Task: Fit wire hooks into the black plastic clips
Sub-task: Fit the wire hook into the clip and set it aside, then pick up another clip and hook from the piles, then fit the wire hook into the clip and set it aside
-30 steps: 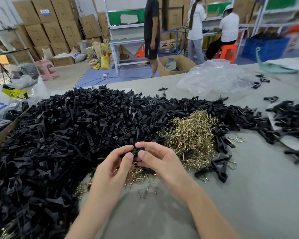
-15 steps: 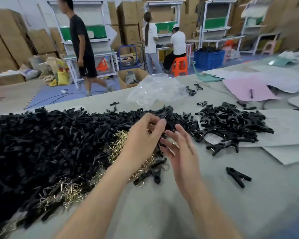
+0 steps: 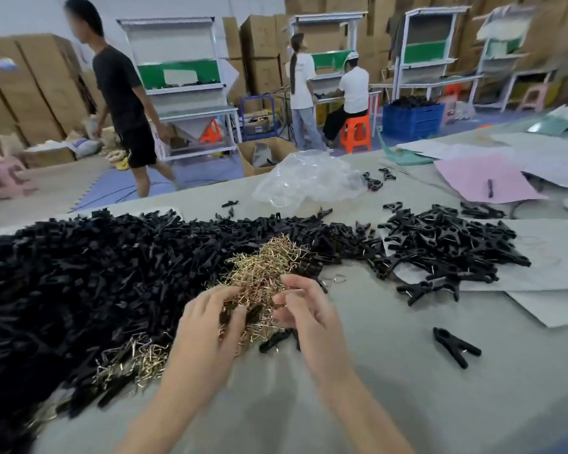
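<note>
A big heap of black plastic clip parts [image 3: 79,290] covers the left of the grey table [image 3: 407,404]. A tangle of brass wire hooks [image 3: 263,267] lies at its right edge. My left hand [image 3: 210,326] reaches into the near side of the hooks, fingertips bent down into the wires. My right hand [image 3: 305,309] hovers beside it over the same tangle with its fingers loosely curled. Motion blur hides whether it pinches a hook. A small black clip [image 3: 276,340] lies between my wrists.
Assembled clips [image 3: 440,244] are piled on a grey sheet [image 3: 554,257] to the right, and one single clip [image 3: 456,347] lies alone nearer. More hooks [image 3: 135,362] lie front left. A crumpled plastic bag [image 3: 309,181] and a pink sheet [image 3: 479,178] sit further back. A person [image 3: 122,93] walks beyond the table.
My view has swung right. The clip both hands held a second ago has left them; a single clip now lies to the right. Both hands dropped onto the hook pile.
</note>
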